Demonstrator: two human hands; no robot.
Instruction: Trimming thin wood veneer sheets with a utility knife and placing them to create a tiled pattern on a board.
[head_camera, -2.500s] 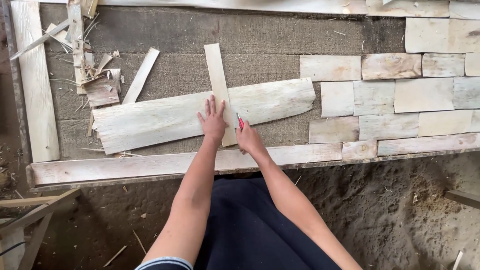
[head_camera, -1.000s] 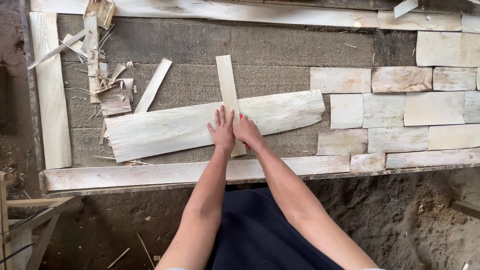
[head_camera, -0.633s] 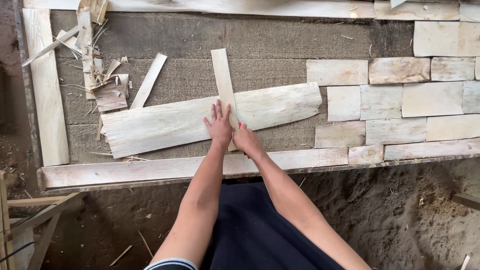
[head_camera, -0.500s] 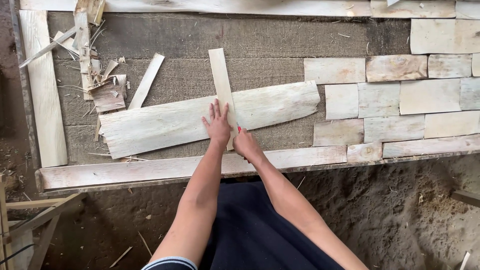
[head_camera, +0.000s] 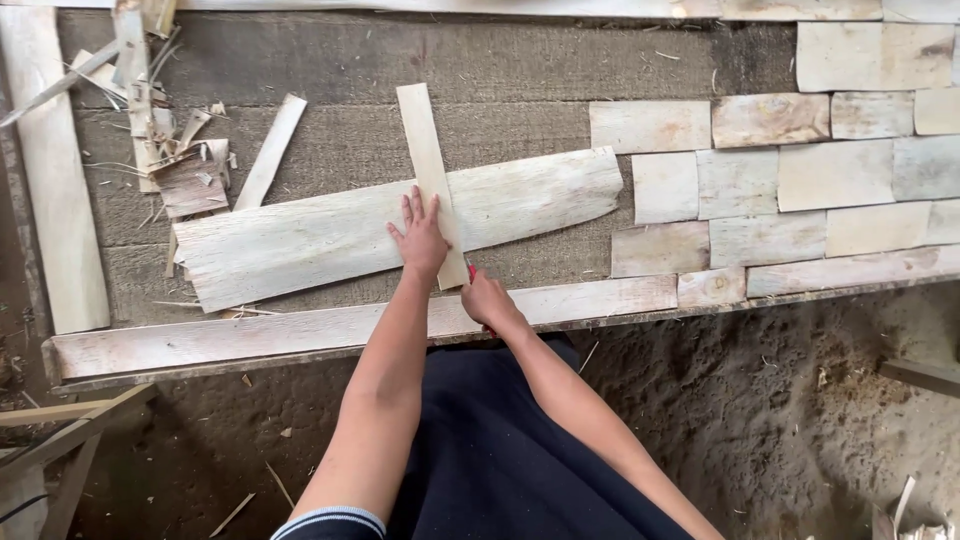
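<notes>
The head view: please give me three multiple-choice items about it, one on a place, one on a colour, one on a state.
1. Where does the left hand rest?
A. on the narrow wooden strip that crosses the long sheet
B. on the sandy ground
C. on the pile of scraps

2. What colour is the small tool in the right hand?
A. blue
B. red
C. green

3. How do the fingers of the left hand lie?
A. curled into a fist
B. spread flat
C. pinching a scrap

Answers: 1 A, the palm presses the narrow wooden strip onto the long sheet. 2 B, a red tip shows above the fist. 3 B, the fingers fan out.
</notes>
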